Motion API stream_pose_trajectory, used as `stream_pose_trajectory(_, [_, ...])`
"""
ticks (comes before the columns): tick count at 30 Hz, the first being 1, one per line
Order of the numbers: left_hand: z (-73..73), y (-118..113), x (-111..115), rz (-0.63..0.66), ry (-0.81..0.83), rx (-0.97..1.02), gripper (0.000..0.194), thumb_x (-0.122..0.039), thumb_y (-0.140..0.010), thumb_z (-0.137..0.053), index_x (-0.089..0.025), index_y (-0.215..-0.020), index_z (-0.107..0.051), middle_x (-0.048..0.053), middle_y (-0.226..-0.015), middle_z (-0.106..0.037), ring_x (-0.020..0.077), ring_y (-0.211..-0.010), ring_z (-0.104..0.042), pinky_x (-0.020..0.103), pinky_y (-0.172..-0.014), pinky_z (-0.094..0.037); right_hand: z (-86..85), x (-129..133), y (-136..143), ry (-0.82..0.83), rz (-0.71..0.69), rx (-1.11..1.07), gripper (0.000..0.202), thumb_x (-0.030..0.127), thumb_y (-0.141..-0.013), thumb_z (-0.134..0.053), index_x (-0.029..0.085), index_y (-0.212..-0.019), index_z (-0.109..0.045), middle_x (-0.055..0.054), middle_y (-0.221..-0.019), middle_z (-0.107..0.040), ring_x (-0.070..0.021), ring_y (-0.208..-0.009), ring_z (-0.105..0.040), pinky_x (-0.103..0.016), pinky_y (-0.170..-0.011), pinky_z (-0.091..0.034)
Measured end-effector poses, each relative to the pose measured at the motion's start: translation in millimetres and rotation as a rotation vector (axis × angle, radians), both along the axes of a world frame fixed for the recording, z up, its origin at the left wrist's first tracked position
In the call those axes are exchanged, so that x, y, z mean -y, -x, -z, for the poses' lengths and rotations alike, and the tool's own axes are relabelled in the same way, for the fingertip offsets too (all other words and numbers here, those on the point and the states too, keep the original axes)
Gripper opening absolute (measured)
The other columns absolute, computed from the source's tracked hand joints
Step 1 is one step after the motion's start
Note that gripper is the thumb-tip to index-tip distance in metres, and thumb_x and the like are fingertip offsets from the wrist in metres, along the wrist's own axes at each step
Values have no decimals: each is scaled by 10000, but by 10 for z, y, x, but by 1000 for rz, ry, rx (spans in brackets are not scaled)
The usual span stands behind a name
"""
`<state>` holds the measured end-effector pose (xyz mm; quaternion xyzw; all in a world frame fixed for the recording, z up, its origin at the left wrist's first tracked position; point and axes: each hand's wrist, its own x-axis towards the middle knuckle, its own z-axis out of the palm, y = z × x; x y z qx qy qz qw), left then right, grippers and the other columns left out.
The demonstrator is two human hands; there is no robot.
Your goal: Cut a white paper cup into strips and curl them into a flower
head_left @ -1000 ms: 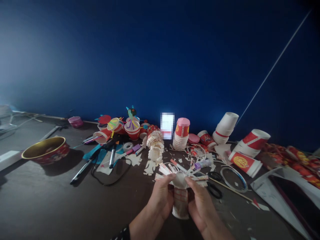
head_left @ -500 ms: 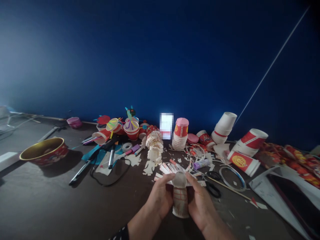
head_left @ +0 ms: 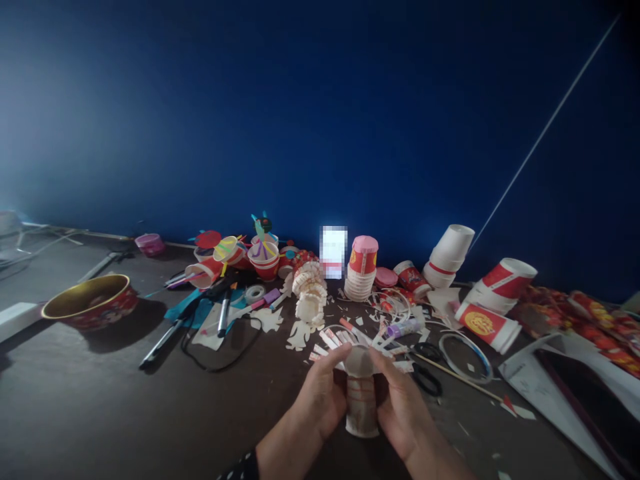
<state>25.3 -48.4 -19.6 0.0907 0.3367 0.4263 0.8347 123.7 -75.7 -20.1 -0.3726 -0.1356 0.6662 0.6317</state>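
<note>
Head view took in a gold-lined bowl (head_left: 113, 311) well apart at left, clear of the handwork; then the left hand (head_left: 323, 383), fingers curled against a cut paper cup (head_left: 363, 408) held centrally between both palms, and the right hand (head_left: 400, 393) mirroring that grip, probably for steadiness, though shadow hid most fingertips.

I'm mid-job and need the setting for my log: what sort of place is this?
Probably a craft worktable, though in what kind of building I can't tell. Black-handled scissors, pale paper scraps and a stack of paper cups point to it.
</note>
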Motion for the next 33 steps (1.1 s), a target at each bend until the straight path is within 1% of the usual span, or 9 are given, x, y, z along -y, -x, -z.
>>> stream_pose_trajectory(6, [27,-3,12,-20,-91,5,250,-177,-668,-661,-81,-897,-636,102,-762,-696,236,-723,-647,351,-764,-488,43,1,-3,8,35,51,301,319,-534,-806,173,-775,-698,-48,-806,-716,-264,-864,-625,-378,-772,-479])
stream_pose_trajectory(10, [35,-16,12,-62,-94,-50,229,-178,-636,-662,-83,-841,-632,89,-717,-687,218,-656,-635,346,-741,-491,50,-1,4,17,41,82,284,311,-521,-812,160,-730,-693,-51,-793,-713,-265,-880,-623,-374,-782,-480])
stream_pose_trajectory(14, [24,-36,17,-104,-67,-94,211,-140,-617,-625,-90,-822,-621,66,-666,-671,190,-567,-608,342,-707,-493,35,4,28,-26,62,111,269,300,-526,-806,165,-730,-694,-43,-753,-710,-272,-922,-611,-378,-804,-473])
stream_pose_trajectory(17, [10,-48,23,-114,-59,-93,183,-111,-614,-589,-92,-794,-613,57,-641,-660,178,-543,-596,333,-697,-490,27,9,45,-59,97,101,309,262,-532,-798,174,-811,-698,-33,-753,-711,-271,-925,-611,-379,-821,-468])
stream_pose_trajectory(20, [-2,-50,19,-120,-76,-93,121,-88,-609,-565,-89,-724,-603,56,-604,-644,179,-551,-597,323,-701,-488,26,13,53,-68,110,85,380,243,-530,-796,174,-890,-694,-35,-804,-716,-270,-899,-618,-385,-825,-469])
stream_pose_trajectory(22, [-7,-42,10,-111,-68,-101,111,-82,-614,-558,-92,-716,-602,54,-593,-641,183,-564,-602,325,-710,-487,29,12,52,-63,99,87,366,248,-540,-796,176,-885,-697,-37,-819,-717,-265,-891,-621,-384,-820,-471])
stream_pose_trajectory(26, [-8,-20,-6,-48,-36,-79,166,-97,-655,-558,-88,-810,-617,72,-661,-668,203,-630,-627,343,-746,-487,28,7,33,-57,44,88,284,278,-562,-795,166,-808,-706,-48,-811,-719,-267,-889,-625,-380,-801,-475])
stream_pose_trajectory(30, [-9,-8,0,-14,-30,-70,180,-120,-694,-574,-84,-865,-615,95,-731,-685,220,-703,-643,351,-772,-486,4,5,13,-9,13,80,295,331,-566,-797,148,-777,-703,-65,-809,-720,-277,-849,-638,-393,-775,-480])
stream_pose_trajectory(33, [-11,-4,11,19,-43,-43,222,-166,-712,-607,-71,-912,-616,111,-759,-688,238,-758,-647,354,-780,-488,-16,5,12,10,25,81,308,328,-571,-797,151,-805,-702,-61,-823,-722,-275,-855,-640,-390,-780,-478])
